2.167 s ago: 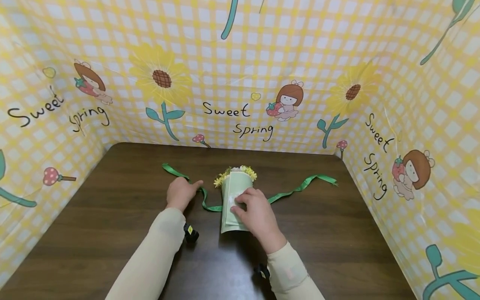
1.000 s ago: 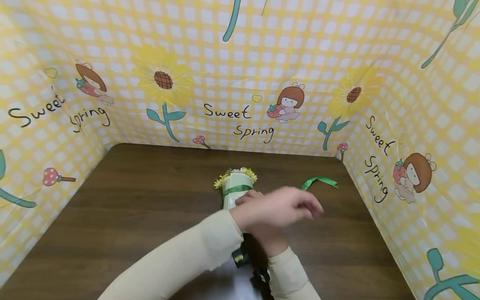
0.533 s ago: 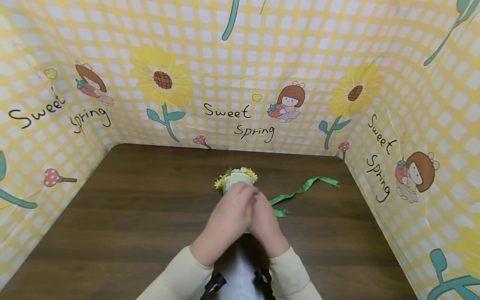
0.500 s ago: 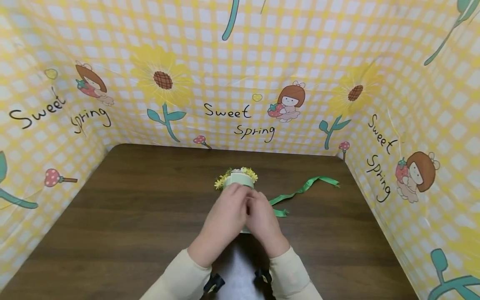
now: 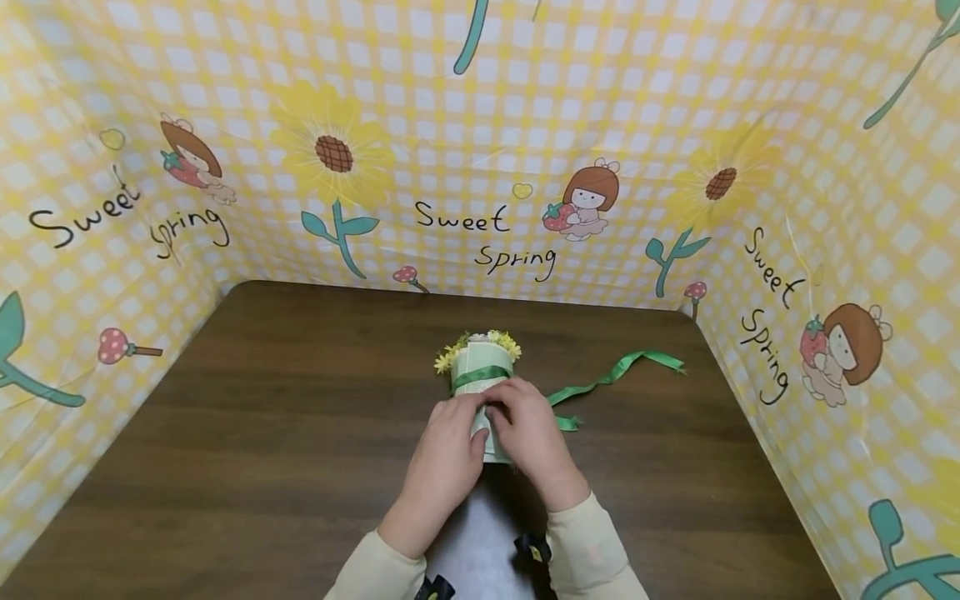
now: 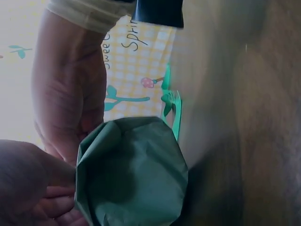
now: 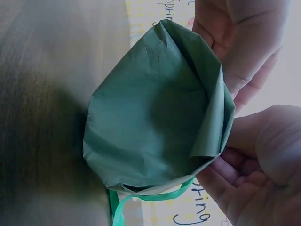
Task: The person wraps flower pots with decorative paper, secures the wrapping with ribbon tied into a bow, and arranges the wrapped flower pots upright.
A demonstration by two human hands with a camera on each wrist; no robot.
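Pale green paper formed a rolled bouquet wrap [image 5: 474,359], which lay lengthwise near the middle of the dark wooden surface [image 5: 225,450]. Yellow flowers [image 5: 505,340], with a few whitish ones between them, showed at its far end. Its near end gaped towards the person, and both wrist views looked into a hollow of darker green, creased and folded over along one side of the rim.

Green ribbon [image 5: 483,375] crossed the upper part of the wrap as a band. To the right of the wrap, one long length ran out over the surface in loose twists, and a short end lay just beside the right hand [image 5: 532,429].

Both hands met over the wrap, just below the band. The left hand [image 5: 444,458] came from the left with its fingers bent onto the paper and its thumb alongside; the right hand's fingers were curled, their tips close to those of the left. I could not tell whether either hand's fingers pinched ribbon or paper, as the tips were hidden.

Cream sleeves [image 5: 588,546] covered the forearms, with a small black device [image 5: 532,547] at each wrist. Yellow-and-white checked cloth [image 5: 465,125], printed with sunflowers and "Sweet Spring", rose around the surface.
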